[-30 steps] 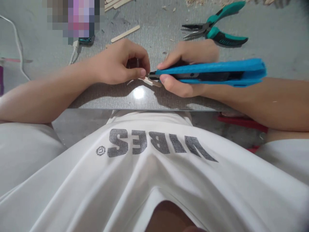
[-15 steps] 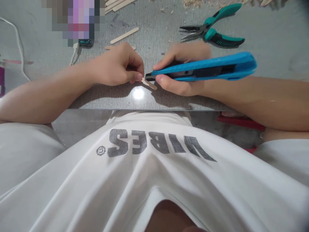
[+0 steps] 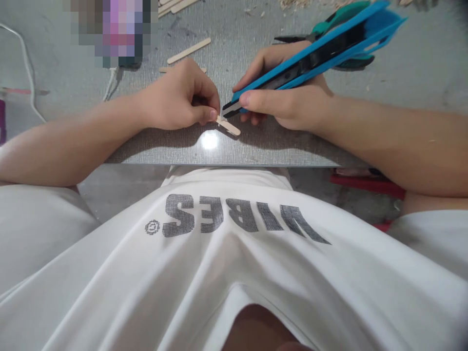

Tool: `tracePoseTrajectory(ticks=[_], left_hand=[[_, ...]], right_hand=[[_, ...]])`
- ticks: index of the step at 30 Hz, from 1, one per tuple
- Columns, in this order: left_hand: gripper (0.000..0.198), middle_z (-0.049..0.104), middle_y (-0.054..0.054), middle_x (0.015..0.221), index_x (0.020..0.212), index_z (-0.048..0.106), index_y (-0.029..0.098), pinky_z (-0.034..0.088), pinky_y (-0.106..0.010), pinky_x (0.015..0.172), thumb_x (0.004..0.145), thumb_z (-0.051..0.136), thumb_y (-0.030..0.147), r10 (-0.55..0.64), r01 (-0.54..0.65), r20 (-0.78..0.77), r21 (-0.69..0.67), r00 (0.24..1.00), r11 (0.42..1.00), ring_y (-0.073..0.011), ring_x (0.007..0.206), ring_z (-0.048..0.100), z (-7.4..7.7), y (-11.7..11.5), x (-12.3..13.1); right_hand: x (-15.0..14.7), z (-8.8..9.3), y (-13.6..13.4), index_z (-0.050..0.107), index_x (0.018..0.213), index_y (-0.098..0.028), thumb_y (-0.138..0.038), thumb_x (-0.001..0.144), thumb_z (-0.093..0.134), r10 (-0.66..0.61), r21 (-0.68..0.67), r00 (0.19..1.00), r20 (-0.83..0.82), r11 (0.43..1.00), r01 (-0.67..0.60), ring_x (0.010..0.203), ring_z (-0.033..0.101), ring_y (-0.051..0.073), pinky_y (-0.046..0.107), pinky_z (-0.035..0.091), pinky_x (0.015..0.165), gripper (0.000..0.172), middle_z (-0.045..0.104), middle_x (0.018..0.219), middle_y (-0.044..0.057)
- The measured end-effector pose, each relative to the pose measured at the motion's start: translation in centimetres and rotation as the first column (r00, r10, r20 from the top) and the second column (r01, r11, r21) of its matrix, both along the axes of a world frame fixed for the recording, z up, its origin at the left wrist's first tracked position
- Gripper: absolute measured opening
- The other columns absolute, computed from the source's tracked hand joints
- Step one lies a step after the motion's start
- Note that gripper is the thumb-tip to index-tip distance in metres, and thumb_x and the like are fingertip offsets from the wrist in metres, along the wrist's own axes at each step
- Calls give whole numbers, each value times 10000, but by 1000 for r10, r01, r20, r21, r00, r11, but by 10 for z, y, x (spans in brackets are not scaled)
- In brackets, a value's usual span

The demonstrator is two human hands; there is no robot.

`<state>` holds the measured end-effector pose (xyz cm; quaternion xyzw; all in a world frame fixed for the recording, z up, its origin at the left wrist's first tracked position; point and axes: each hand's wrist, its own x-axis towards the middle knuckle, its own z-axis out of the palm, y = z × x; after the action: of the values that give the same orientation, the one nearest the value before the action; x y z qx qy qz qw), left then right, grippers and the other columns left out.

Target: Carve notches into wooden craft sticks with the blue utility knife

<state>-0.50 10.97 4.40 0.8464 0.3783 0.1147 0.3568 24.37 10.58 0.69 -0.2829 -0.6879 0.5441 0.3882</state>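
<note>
Between thumb and fingers my left hand [image 3: 183,100] pinches a wooden craft stick [image 3: 231,127], whose rounded end sticks out to the right above the table. A notch or lifted sliver shows on the stick near my fingertips. My right hand [image 3: 288,92] is wrapped round a blue utility knife [image 3: 314,51], tilted with its rear end up to the right. The knife's blade tip is right by the stick, close to my left fingers; I cannot tell if it touches. Behind my left hand lie another craft stick [image 3: 189,50] and one partly hidden by the hand.
Green-handled needle-nose pliers [image 3: 338,19] lie at the back right, partly covered by the knife. More craft sticks [image 3: 179,6] and wood shavings [image 3: 298,3] are at the far edge. A white cable [image 3: 31,78] runs along the left, near a pixelated object [image 3: 122,34].
My right hand has turned the utility knife, so its rear end has swung up and away while the tip stays near the stick. My left hand has barely moved.
</note>
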Motion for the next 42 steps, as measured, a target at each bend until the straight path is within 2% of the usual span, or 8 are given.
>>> tracePoseTrajectory(ticks=[7,11,14,19,25,31,36,42], left_hand=[[274,779,-44,782,893,848,146,462,-338,701,865,653,336,-3,4,-26,37,1000,999,-140,708,638,0,1,-1],[275,750,-29,749,895,849,129,449,-334,706,870,653,321,-5,6,-53,17,999,1000,-127,697,622,0,2,-1],[264,728,-21,726,897,851,122,429,-334,692,878,665,309,-23,24,-60,14,998,1000,-120,679,598,0,3,-1],[193,707,2,698,883,845,123,408,-319,693,895,697,246,-16,17,-117,14,993,1000,-103,654,563,1,4,0],[136,685,20,666,861,824,147,390,-304,670,903,715,218,-14,16,-142,16,990,1000,-102,626,546,1,4,2],[264,731,7,720,938,820,147,449,-278,727,923,639,339,-18,24,-186,30,982,999,-101,675,575,1,3,2],[264,696,24,679,890,789,174,424,-270,675,873,606,363,-39,47,-191,40,981,998,-98,634,577,7,-1,1],[400,653,53,709,903,805,171,459,-289,778,896,599,514,-96,130,-312,88,945,988,-81,672,580,11,-2,-4]], right_hand=[[0,1,-1,740,902,-106,-680,743,1015,87,-74,996,10,993,-86,557,715,124,204,574,476,656,770,706,32],[1,-1,-2,732,916,-125,-613,813,991,19,20,999,-29,1000,-18,563,695,102,201,557,494,562,741,710,-12],[5,-1,-2,752,948,-128,-444,894,945,10,96,1000,-7,995,-9,583,684,80,181,530,538,374,743,726,-22],[13,-2,1,775,1052,-131,-304,989,800,16,359,992,128,931,-61,734,681,52,169,482,652,185,787,922,6],[16,-2,0,773,1091,-135,-336,1015,768,24,449,985,173,888,-101,746,611,42,194,433,701,215,761,928,-3],[21,-1,-1,779,1106,-141,-390,1033,737,-62,536,969,239,841,-78,769,614,54,213,429,728,263,769,956,5],[23,-1,-1,780,1114,-132,-406,1038,725,-81,551,961,263,830,-81,857,690,86,208,460,742,290,795,1007,26],[26,6,-5,771,1141,-151,-416,1073,704,-95,598,937,336,790,-134,917,753,83,164,521,812,282,824,1040,0]])
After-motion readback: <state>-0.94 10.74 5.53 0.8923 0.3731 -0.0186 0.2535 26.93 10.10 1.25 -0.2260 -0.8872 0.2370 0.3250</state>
